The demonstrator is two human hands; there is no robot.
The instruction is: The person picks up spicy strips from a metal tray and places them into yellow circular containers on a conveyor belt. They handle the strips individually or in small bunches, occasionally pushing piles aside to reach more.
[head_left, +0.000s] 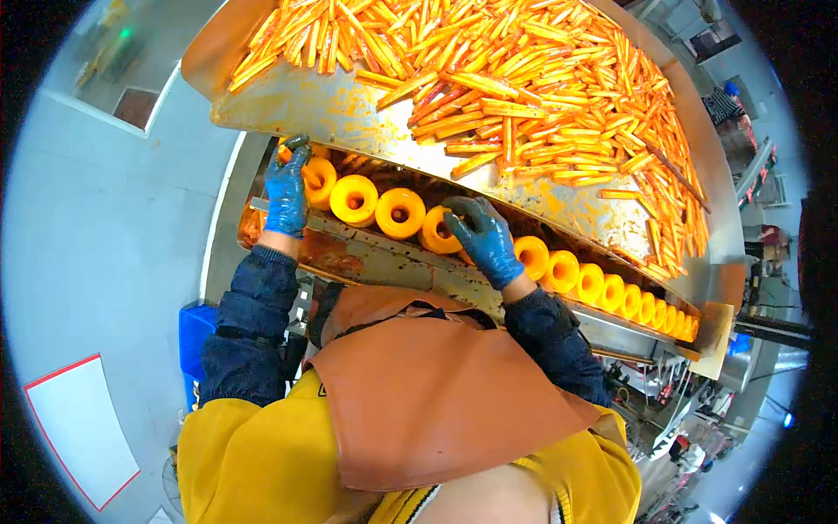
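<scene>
A row of yellow ring-shaped cups (400,214) runs along a metal trough below a steel tray (305,103) piled with orange sticks (541,113). My left hand (286,188), in a blue glove with dark stained fingertips, is at the left end of the row, its fingers closed round an orange stick beside the first cup. My right hand (484,237), also in a stained blue glove, lies over the middle of the row, its curled fingers at a cup's opening. Whatever is between its fingertips is too small to make out.
A metal ledge (384,253) runs along the near side of the cups. The tray's raised rim (711,175) curves round at the right, with a dark thin rod lying among the sticks. A blue bin (197,341) stands low on the left. Other equipment is at the far right.
</scene>
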